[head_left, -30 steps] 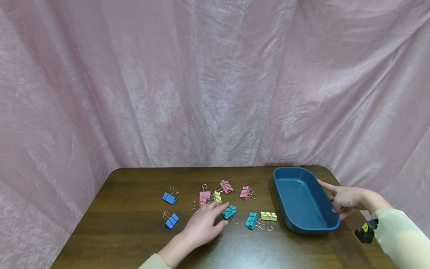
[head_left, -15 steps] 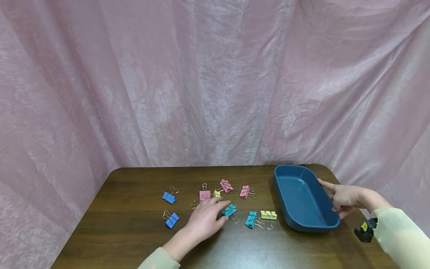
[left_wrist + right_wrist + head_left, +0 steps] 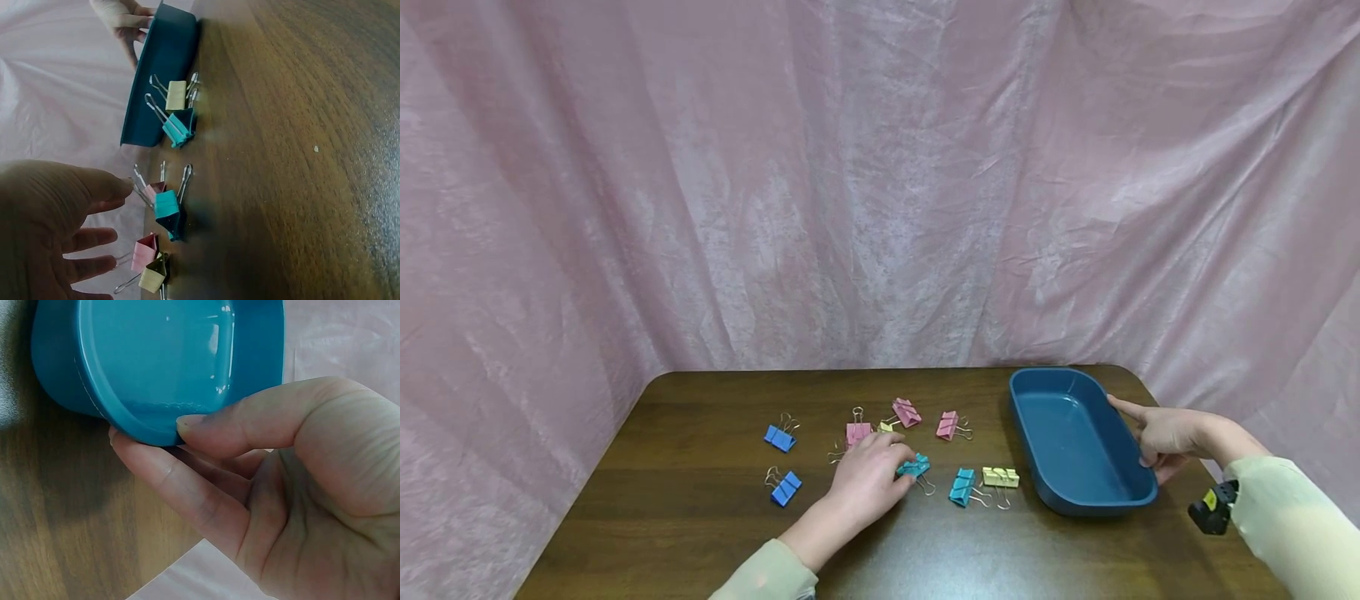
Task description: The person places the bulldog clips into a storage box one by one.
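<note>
My left hand (image 3: 867, 479) reaches low over a group of binder clips, fingertips right at a teal binder clip (image 3: 916, 465). In the left wrist view its thumb and fingers are spread, with the teal clip just beyond the thumb tip and nothing between them. A pink binder clip (image 3: 858, 433) and a yellow one (image 3: 886, 427) are partly hidden behind this hand. My right hand (image 3: 1176, 437) grips the blue tray (image 3: 1067, 450) by its right side. In the right wrist view the thumb presses on the rim (image 3: 147, 434) and the fingers are curled beneath.
Two blue binder clips (image 3: 786, 488) lie to the left. Farther back are pink clips (image 3: 907, 412). A second teal clip (image 3: 962, 487) and another yellow clip (image 3: 1001, 477) sit left of the tray. A pink curtain (image 3: 880, 183) hangs behind the wooden table (image 3: 655, 517).
My left hand has shifted a little right and forward, its fingers now overlapping the teal clip and covering more of the yellow one. My right hand keeps its hold on the tray.
</note>
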Available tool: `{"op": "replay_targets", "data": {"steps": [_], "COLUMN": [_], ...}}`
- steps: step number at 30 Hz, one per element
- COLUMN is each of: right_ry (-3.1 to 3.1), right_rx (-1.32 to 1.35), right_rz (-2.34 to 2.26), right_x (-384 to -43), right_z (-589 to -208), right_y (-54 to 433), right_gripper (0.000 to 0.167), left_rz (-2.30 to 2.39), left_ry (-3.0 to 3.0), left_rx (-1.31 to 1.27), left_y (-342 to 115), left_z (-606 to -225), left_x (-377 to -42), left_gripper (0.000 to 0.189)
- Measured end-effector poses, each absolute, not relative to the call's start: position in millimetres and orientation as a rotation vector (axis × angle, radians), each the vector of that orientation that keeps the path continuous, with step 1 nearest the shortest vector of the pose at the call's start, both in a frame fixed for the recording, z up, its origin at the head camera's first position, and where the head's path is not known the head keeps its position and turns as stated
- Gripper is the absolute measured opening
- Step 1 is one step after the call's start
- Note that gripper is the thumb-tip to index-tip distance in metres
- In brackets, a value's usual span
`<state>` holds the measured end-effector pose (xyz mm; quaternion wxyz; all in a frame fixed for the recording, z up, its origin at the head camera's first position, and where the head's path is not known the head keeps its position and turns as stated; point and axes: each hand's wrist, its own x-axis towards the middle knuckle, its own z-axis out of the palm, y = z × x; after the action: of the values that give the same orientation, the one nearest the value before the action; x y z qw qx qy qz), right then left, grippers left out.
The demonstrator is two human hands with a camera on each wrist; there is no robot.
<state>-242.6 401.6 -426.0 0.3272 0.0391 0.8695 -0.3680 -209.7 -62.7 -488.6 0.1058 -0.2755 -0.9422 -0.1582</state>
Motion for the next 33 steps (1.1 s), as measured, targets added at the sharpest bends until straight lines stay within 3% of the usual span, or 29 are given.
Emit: {"op": "replay_targets", "data": {"steps": [6,33], "right_ry": [2.28,2.283], "right_rx": [0.101,0.112], "right_rz": [-0.961,-0.969], "right_x": [-242,-243], "right_z": [-426,-427], "right_y": [401,402], "right_gripper": [0.112,0.113], "left_rz": [-0.371,-0.267], "left_ry": [-2.726,-2.558], "left_rx": [-0.803,-0.75], "left_y": [-55,-41], "left_z": [-492,-503], "left_x": [-213,-216], "left_gripper": [0.011,0.01]}}
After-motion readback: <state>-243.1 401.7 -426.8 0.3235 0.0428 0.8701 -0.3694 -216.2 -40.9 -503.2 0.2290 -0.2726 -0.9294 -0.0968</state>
